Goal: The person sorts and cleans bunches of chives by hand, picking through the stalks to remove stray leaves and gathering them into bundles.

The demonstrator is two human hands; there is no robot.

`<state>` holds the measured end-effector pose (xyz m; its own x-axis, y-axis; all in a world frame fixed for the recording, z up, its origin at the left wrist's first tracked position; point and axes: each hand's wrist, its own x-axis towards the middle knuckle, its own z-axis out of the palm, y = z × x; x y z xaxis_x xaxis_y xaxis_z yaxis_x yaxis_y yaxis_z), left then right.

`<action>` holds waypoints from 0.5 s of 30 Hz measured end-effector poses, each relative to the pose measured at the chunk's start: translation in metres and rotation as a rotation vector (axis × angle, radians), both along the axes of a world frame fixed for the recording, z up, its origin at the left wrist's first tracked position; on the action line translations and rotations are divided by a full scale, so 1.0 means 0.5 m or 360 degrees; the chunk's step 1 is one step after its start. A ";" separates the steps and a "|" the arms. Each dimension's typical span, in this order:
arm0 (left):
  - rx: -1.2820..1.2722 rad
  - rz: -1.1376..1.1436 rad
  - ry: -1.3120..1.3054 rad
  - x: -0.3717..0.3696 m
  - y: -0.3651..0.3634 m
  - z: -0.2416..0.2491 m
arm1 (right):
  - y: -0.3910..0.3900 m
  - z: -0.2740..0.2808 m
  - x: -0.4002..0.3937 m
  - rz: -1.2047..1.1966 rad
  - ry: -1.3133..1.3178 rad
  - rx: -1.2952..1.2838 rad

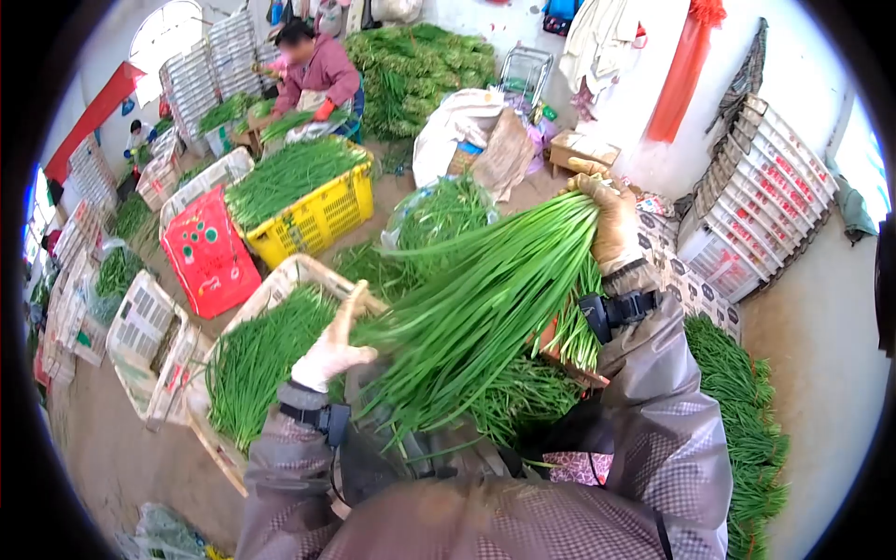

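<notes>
My right hand [609, 217], in a worn tan glove, grips a thick bunch of long green chives [485, 299] by one end, held up and slanting down to the left. My left hand [334, 345], in a white glove, is spread open beside the loose tips of the bunch, touching them. Beneath the hands stands a white basket [280, 280] filled with more chives.
A yellow crate [317, 219] heaped with chives sits ahead, a red sack [207, 254] beside it. A seated person in a pink top [317, 70] handles greens at the back. Chive piles lie right [747, 420] and at the back; stacked white crates [761, 196] line the wall.
</notes>
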<state>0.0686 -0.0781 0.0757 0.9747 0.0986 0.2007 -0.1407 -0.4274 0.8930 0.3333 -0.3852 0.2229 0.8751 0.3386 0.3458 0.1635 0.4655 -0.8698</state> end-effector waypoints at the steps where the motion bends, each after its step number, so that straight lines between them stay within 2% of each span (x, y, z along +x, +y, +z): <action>1: -0.0083 0.0083 -0.0111 0.006 0.008 0.013 | 0.003 0.022 -0.012 0.0064 -0.0009 0.0162; 2: -0.0173 0.0172 -0.0214 0.006 0.011 0.027 | 0.014 0.031 -0.005 0.0024 -0.0046 0.0264; 4: -0.0516 0.0185 -0.0512 0.029 -0.026 0.073 | 0.036 0.029 0.023 -0.0138 -0.0071 0.0083; 8: -0.0347 -0.0128 -0.0097 0.052 -0.108 0.136 | 0.057 0.042 0.012 -0.0069 -0.0086 0.0168; 10: -0.0578 -0.0330 0.0308 0.064 -0.140 0.158 | 0.062 0.037 0.012 -0.0111 -0.0063 0.0129; 15: -0.0666 -0.0270 0.0298 0.114 -0.155 0.125 | 0.071 0.033 0.002 -0.0080 -0.0022 0.0113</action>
